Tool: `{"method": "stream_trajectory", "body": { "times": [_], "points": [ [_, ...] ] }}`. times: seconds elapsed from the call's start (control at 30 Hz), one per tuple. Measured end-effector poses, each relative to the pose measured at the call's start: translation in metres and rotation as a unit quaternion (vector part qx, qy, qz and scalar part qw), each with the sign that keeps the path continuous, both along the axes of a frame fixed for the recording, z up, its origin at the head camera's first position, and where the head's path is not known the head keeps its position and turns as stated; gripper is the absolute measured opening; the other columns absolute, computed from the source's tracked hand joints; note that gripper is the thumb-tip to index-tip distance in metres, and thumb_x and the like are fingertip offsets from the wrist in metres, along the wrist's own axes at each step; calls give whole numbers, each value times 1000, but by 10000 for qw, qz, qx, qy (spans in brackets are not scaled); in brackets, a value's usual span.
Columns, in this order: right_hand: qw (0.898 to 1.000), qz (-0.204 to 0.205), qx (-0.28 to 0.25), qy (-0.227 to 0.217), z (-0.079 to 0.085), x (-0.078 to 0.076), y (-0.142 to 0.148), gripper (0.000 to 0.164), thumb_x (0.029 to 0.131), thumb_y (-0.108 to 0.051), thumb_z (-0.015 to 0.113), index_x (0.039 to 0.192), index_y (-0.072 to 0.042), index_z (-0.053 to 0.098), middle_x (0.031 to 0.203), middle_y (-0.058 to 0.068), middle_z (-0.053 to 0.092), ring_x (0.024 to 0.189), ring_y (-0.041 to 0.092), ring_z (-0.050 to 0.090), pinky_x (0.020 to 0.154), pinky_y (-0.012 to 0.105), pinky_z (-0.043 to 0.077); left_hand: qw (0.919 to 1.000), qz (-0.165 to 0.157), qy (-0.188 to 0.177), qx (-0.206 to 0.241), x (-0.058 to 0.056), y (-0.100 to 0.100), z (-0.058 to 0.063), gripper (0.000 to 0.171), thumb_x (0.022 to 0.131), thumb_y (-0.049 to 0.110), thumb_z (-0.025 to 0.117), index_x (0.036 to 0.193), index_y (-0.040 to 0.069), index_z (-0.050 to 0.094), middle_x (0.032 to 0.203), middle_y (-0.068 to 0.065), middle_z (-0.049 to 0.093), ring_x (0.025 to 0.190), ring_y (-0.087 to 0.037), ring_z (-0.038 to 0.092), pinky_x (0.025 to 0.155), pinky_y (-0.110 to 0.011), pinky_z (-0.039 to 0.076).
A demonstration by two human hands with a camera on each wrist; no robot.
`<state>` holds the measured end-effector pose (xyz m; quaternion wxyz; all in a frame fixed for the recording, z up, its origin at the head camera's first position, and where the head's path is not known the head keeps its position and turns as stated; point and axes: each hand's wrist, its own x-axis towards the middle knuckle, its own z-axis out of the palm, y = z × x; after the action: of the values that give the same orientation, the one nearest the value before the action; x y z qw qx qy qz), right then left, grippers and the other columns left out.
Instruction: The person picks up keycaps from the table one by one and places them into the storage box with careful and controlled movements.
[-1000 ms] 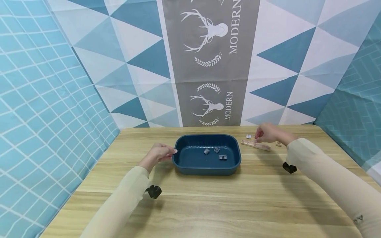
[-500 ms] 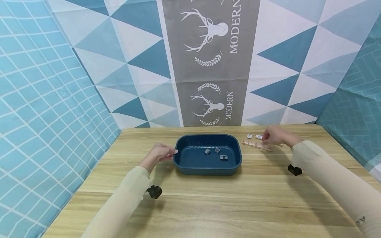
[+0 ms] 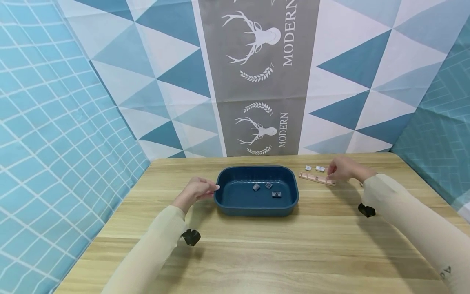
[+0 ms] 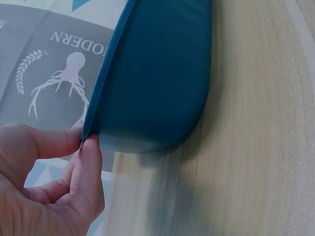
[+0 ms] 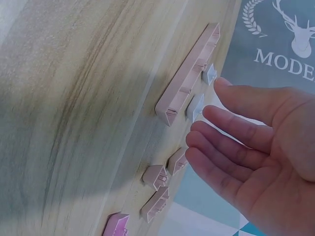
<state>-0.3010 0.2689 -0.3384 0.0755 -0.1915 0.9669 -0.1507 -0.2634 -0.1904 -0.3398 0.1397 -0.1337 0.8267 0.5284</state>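
Note:
My left hand pinches the left rim of a dark blue plastic basin between thumb and fingers. In the left wrist view, the thumb lies on one side of that rim. Three small grey keycaps lie in the basin. My right hand hovers at the right end of a long pink spacebar keycap. In the right wrist view, its thumb and fingers are apart and hold nothing. Close to the fingertips lie two white keycaps, hollow sides showing. Smaller pink keycaps lie nearby.
A magenta keycap shows at the bottom of the right wrist view. The wooden table ends at a patterned cloth backdrop. A blue checked cloth hangs on the left side.
My right hand has shifted slightly right along the spacebar keycap, and a second white keycap has come into view beside it. The left hand and basin stay put.

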Motion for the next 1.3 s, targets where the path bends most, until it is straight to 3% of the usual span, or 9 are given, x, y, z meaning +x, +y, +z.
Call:
{"method": "stream_trajectory", "body": {
  "times": [0.33, 0.53, 0.77, 0.93, 1.13, 1.3],
  "points": [
    [9999, -60, 105, 14, -6, -2, 2, 16, 84, -14, 70, 84, 2, 70, 82, 12, 68, 73, 20, 60, 64, 35, 54, 10000, 18, -29, -65, -1, -1, -2, 31, 89, 10, 67, 116, -5, 64, 103, -8, 64, 81, -11, 60, 91, -30, 58],
    [9999, -72, 132, 85, -10, -4, 7, 15, 83, -13, 70, 82, 3, 70, 82, 13, 68, 73, 20, 60, 64, 35, 54, 10000, 10, 9, -54, -1, 0, -2, 32, 89, 10, 67, 117, -6, 63, 101, -7, 63, 81, -10, 60, 90, -30, 58],
    [9997, -155, 149, -133, -14, -4, 6, 18, 85, -18, 71, 84, 0, 69, 83, 11, 67, 73, 17, 57, 62, 30, 50, 10000, 3, -15, -67, -1, 0, -2, 32, 90, 10, 66, 117, -6, 63, 101, -8, 63, 82, -11, 60, 94, -32, 57],
    [9994, -210, 79, -256, -14, -5, -1, 13, 84, -14, 70, 84, -1, 67, 81, 10, 66, 71, 17, 55, 60, 28, 49, 10000, 30, -28, -23, -1, 0, -1, 32, 90, 10, 66, 117, -5, 63, 104, -10, 64, 82, -12, 61, 100, -36, 54],
    [9977, -502, 100, -454, -15, -6, -5, 13, 82, -12, 73, 83, -2, 65, 78, 7, 62, 70, 17, 51, 59, 25, 44, 10000, 30, 25, 43, 0, 1, 0, 32, 90, 9, 66, 117, -7, 63, 103, -9, 65, 80, -11, 61, 99, -36, 54],
    [9986, -400, 151, -312, -18, -6, -3, 12, 79, -11, 74, 79, -2, 66, 77, 8, 63, 69, 18, 52, 58, 26, 45, 10000, 12, 21, 76, 2, 1, 0, 31, 89, 8, 66, 117, -7, 62, 106, -10, 66, 81, -9, 61, 94, -33, 57]
  ]
}}
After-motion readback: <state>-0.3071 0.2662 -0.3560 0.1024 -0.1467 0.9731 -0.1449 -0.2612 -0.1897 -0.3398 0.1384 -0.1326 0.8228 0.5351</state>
